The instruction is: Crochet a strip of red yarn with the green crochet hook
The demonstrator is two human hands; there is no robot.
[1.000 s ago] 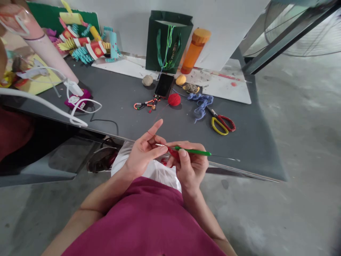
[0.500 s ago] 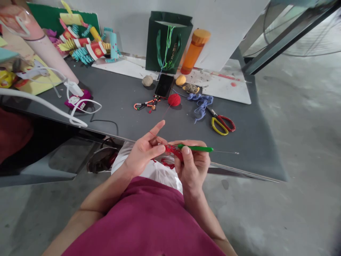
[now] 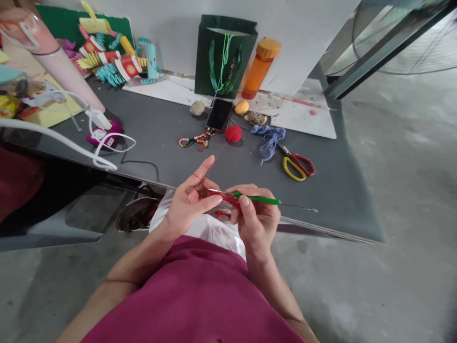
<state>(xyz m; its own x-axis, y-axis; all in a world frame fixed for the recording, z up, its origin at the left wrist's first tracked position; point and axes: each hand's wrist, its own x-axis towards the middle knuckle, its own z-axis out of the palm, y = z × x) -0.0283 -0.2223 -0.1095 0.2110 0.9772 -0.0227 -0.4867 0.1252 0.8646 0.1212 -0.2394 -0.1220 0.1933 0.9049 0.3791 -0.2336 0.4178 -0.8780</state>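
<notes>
My left hand (image 3: 189, 195) pinches a small piece of red crochet work (image 3: 230, 200) between thumb and fingers. Its index finger points up, with red yarn looped over it. That yarn runs to a red yarn ball (image 3: 233, 134) on the desk. In my right hand (image 3: 259, 214) is a crochet hook (image 3: 259, 198) with a green handle, gripped between thumb and fingers. One thin metal end lies at the red work by my left thumb; the other sticks out to the right. A loose red end hangs below, partly hidden by my hands.
On the grey desk (image 3: 171, 164) lie scissors (image 3: 300, 164), blue yarn (image 3: 269, 140), a phone (image 3: 220, 114), a beaded strap (image 3: 196, 140) and small yarn balls. A green paper bag (image 3: 224, 57) and an orange bottle (image 3: 262, 69) stand behind. White cables (image 3: 107, 157) lie at left.
My left index finger has moved slightly left and up. The hook has shifted a little left and tilted, and more of its left metal end shows above the red work.
</notes>
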